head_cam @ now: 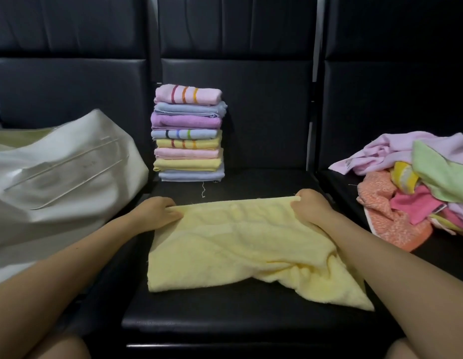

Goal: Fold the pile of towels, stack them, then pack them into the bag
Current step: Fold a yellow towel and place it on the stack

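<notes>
Black seat (251, 314), yellow towel's (225, 250) far corners pinched by fingers (170, 209)

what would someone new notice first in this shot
First, the yellow towel spread on the middle black seat, its far corners pinched by the left hand and right hand. Behind it stands a neat stack of folded pastel towels. A white bag slumps at left, an unfolded pile at right.

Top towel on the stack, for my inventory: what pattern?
Pink top towel with red and orange stripes; head view.
</notes>
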Motion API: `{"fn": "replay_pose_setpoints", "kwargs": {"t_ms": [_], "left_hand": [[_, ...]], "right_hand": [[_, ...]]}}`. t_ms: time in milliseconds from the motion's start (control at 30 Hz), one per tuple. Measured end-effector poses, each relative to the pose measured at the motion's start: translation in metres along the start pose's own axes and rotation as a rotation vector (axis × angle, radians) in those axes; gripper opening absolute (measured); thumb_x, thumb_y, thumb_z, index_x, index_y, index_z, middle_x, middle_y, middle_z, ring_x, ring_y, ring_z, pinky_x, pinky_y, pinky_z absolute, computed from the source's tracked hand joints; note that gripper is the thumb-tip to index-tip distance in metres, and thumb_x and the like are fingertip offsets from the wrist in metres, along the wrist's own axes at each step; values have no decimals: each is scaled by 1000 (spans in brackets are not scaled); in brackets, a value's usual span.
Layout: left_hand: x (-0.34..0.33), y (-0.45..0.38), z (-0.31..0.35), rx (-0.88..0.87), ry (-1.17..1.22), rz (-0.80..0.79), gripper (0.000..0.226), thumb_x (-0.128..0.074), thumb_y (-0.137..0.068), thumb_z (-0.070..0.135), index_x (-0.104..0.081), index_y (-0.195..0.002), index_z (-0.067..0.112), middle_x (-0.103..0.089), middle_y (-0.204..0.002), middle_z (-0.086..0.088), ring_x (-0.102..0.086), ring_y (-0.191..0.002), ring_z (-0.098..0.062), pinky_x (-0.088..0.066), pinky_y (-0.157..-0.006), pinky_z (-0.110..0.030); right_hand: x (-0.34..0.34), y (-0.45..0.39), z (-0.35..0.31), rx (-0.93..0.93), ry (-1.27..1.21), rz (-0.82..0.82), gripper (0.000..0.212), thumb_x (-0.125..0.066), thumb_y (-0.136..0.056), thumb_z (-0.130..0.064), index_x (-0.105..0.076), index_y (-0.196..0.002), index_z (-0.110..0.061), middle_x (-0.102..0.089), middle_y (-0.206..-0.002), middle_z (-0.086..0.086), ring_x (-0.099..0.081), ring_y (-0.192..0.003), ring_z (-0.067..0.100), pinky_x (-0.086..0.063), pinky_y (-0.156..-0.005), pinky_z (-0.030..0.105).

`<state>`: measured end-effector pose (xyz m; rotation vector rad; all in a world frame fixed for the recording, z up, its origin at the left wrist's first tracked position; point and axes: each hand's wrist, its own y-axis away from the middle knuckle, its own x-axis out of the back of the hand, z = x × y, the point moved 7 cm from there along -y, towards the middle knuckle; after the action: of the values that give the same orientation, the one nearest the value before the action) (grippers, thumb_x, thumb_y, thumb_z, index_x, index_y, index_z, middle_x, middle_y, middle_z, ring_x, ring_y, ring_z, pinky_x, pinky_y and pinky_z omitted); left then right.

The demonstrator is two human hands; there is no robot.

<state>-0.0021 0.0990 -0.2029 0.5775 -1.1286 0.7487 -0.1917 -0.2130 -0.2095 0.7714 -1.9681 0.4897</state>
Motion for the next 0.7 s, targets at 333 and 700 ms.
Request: {"fn": "replay_pose_setpoints", "kwargs": {"t_ms": [333,700], "left_hand": [[108,50,32,-29,771,494,21,-43,-101,24,-58,-92,13,-59,-95,-8,-50,-87,-20,-39,-72,-32],[257,108,103,-171,1188,710,19,-48,-95,23,-58,-79,24,-57,-83,3,-50,-75,-12,-40,-66,-29]], "right_hand": [[107,50,-61,204,-611,378,21,-38,-101,-13,-55,-90,-10,-54,-83,-5,-50,-76,9,-42,-81,34],[262,93,-152,312,-934,394,27,-48,-92,-12,-62,-109,4,-56,-89,8,-50,-74,18,-40,-61,28]]}}
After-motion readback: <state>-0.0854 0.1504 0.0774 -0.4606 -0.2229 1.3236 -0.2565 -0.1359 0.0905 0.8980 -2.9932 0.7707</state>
